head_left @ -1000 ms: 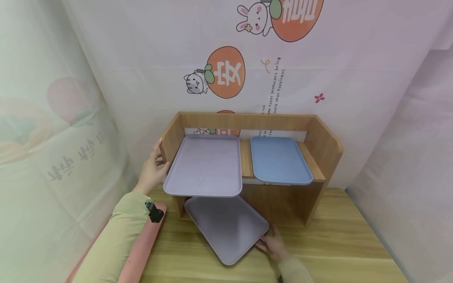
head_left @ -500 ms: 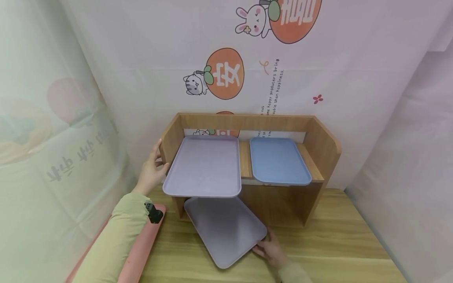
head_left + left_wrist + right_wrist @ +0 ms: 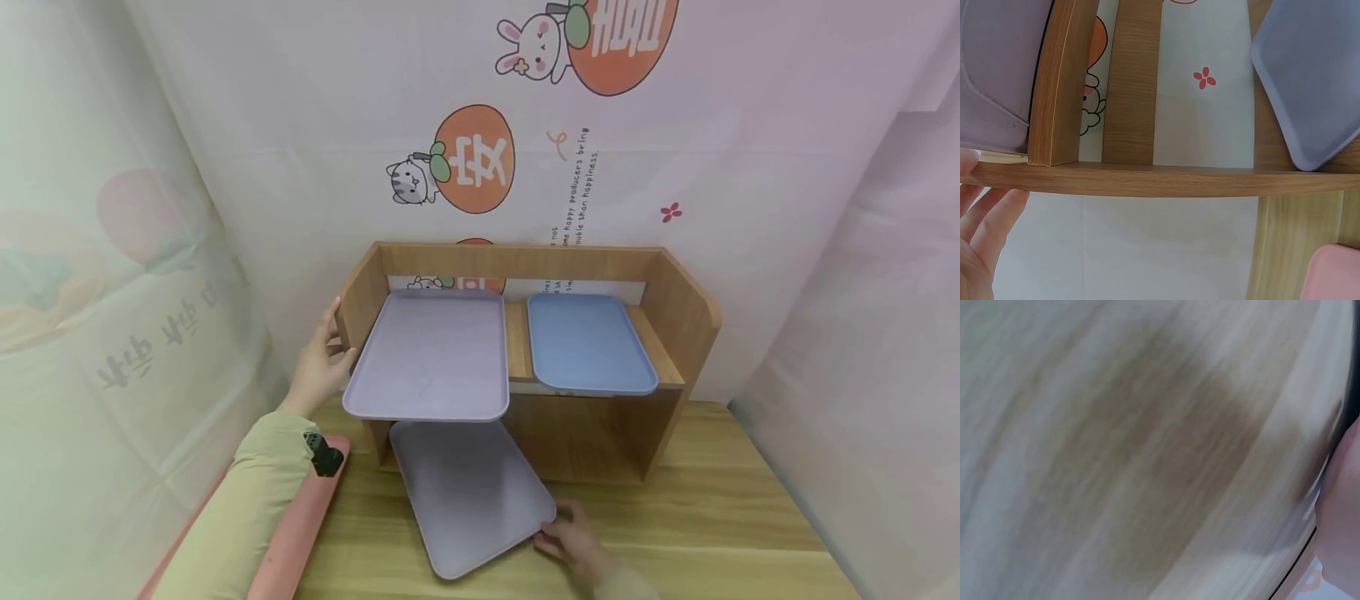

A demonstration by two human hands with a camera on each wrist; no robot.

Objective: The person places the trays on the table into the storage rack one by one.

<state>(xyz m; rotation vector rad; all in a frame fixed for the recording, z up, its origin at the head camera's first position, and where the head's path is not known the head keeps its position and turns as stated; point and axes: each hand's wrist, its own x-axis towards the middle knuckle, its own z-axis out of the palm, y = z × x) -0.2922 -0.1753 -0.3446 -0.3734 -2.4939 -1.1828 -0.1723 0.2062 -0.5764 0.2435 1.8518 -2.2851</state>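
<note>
Lower purple tray, head view: the lower purple tray (image 3: 472, 492) sits with its far end in the lower bay of the wooden shelf unit (image 3: 660, 417), towards the left, and its near end out over the worktop (image 3: 712, 517).
Tray from right grip: it lies left and far of the right hand (image 3: 577, 542), which grasps its near right corner.
Long axis: appears to slant from far left to near right, out of line with the shelf's sides.
Pointing: the near short edge faces near and right; the far end leads into the bay beneath the upper purple tray (image 3: 431, 354).
Nearer hand: the right; the left hand (image 3: 318, 371) grips the front of the left side panel (image 3: 362, 300), apart from the lower tray.
Key relation: in judgement, the tray's slant against the bay's straight sides matters most.
Left side panel, left wrist view: fingers lie along its outer face, so the left grip is on the shelf.
Tray corner, left wrist view: one corner comes close to the panel's inner face; whether they touch cannot be told.
Worktop, right wrist view: blurred wood grain, with part of the right hand at the edge; this view alone does not show its grasp.
</note>
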